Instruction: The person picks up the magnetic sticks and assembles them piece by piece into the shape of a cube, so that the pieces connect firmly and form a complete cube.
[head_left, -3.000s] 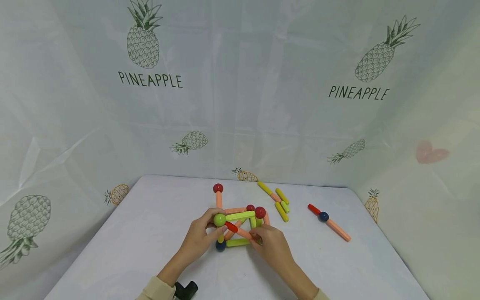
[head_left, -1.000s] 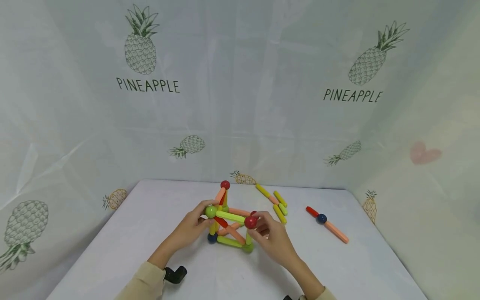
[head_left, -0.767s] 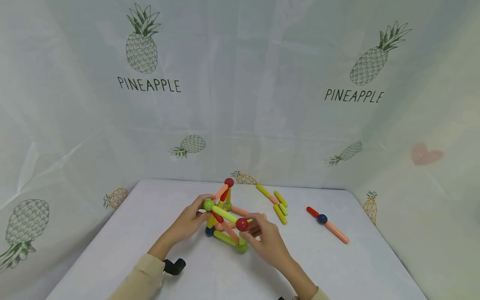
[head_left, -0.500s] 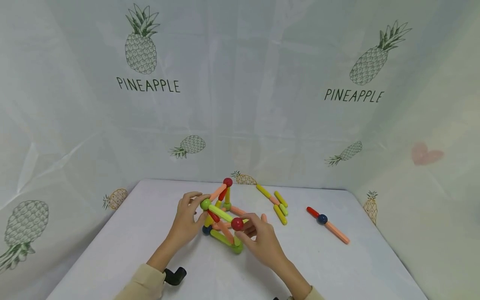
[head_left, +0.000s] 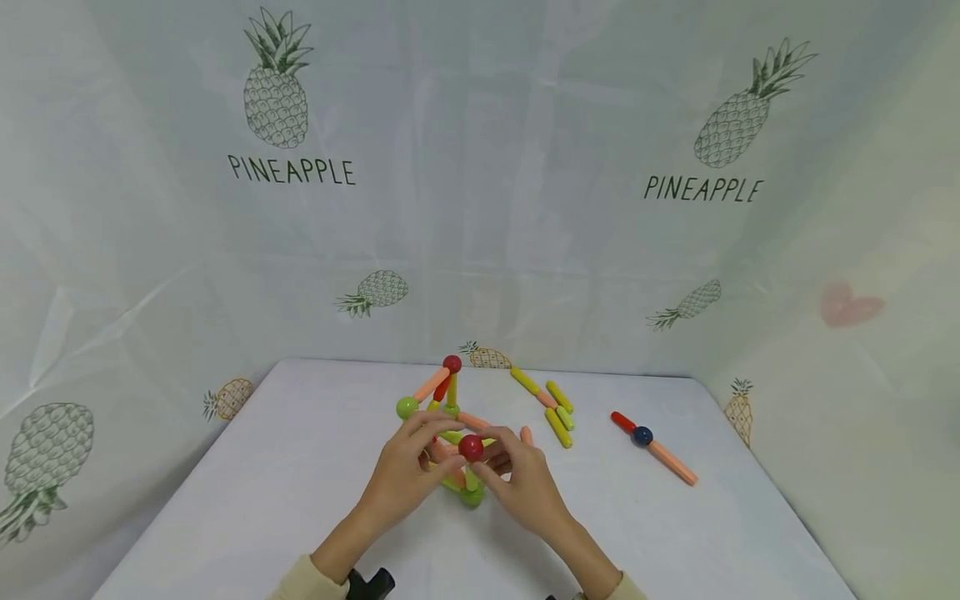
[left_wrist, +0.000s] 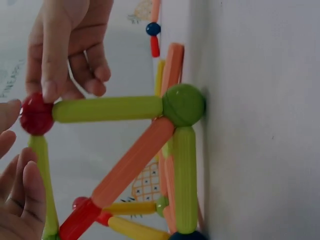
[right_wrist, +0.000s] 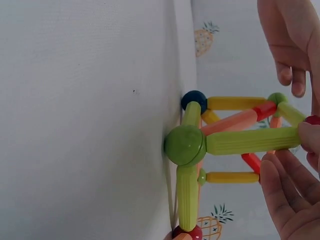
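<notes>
A frame of toy construction rods and balls stands on the table. My right hand pinches its near red ball between thumb and fingertips. In the left wrist view, a light green rod joins this ball to a green ball on the table. My left hand is at the red ball's other side, fingers loosely bent; whether the tips touch it I cannot tell. Behind the left hand, the upper green ball is untouched. Another red ball tops the far side. The hands hide part of the frame.
Several loose rods, among them a yellow rod, lie behind the frame on the right. Farther right lies a dark blue ball with a red and an orange rod attached. A pineapple-printed cloth hangs behind the white table.
My left hand has let go of the upper green ball and moved right to the red ball. My right hand went from a lower rod to the red ball; the frame was turned and shifted left.
</notes>
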